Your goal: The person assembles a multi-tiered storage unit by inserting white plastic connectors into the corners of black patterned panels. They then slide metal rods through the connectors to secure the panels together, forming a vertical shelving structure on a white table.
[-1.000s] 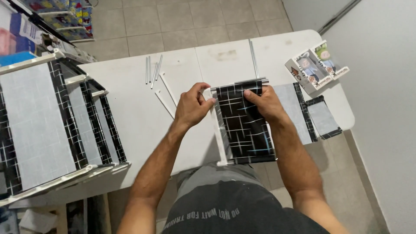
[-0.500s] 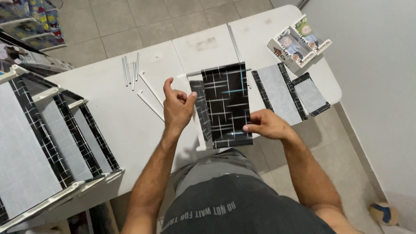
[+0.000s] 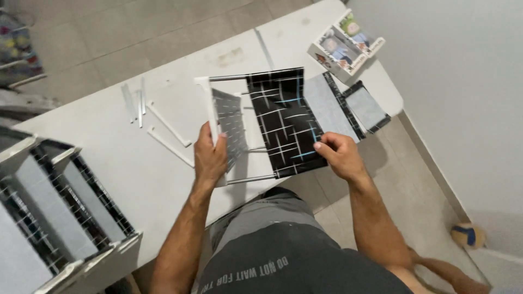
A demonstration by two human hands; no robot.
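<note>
My left hand (image 3: 211, 158) grips a white plastic side bar (image 3: 208, 111) of a shelf frame with thin metal rods. A black fabric sheet with a white and blue line pattern (image 3: 284, 122) hangs on the rods. My right hand (image 3: 339, 155) pinches the sheet's lower right edge. The grey underside of the fabric (image 3: 231, 125) shows beside my left hand. The frame is lifted slightly over the white table (image 3: 109, 158).
Loose white bars (image 3: 169, 136) and thin rods (image 3: 135, 100) lie left of the frame. More fabric sheets (image 3: 348, 106) and a printed box (image 3: 343, 46) lie at the right end. Assembled shelf racks (image 3: 49, 218) stand at left. A ball (image 3: 467, 235) rests on the floor.
The frame has been drawn open: my left hand pulled the white bar leftward, exposing rods and the grey underside, while my right hand slid to the sheet's lower right edge.
</note>
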